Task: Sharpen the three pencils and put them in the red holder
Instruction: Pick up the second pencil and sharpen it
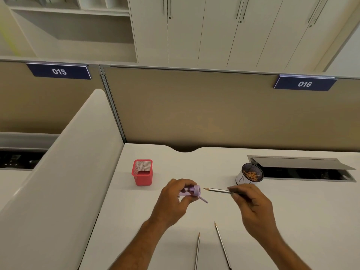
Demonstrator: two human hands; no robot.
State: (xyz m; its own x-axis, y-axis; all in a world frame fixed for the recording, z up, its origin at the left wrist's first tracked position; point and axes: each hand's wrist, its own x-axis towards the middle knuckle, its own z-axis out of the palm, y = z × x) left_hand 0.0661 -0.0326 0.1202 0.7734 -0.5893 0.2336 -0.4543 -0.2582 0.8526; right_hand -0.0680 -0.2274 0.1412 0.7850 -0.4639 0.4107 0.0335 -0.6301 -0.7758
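Note:
My left hand [173, 197] grips a lilac pencil sharpener [192, 191] above the white desk, its opening facing right. My right hand [251, 203] pinches a silver-grey pencil [217, 190] whose tip points left at the sharpener, a short gap away. Two more pencils lie on the desk near me, one [197, 251] on the left and one [222, 245] on the right, tips pointing away. The red mesh holder [142, 173] stands upright to the far left of the hands; it looks empty.
A round dark mesh cup [251, 173] holding pencil shavings stands behind my right hand. Behind it is an open cable hatch [303, 168] in the desk. A curved white divider [64, 172] borders the desk on the left, a tan partition [194, 108] at the back.

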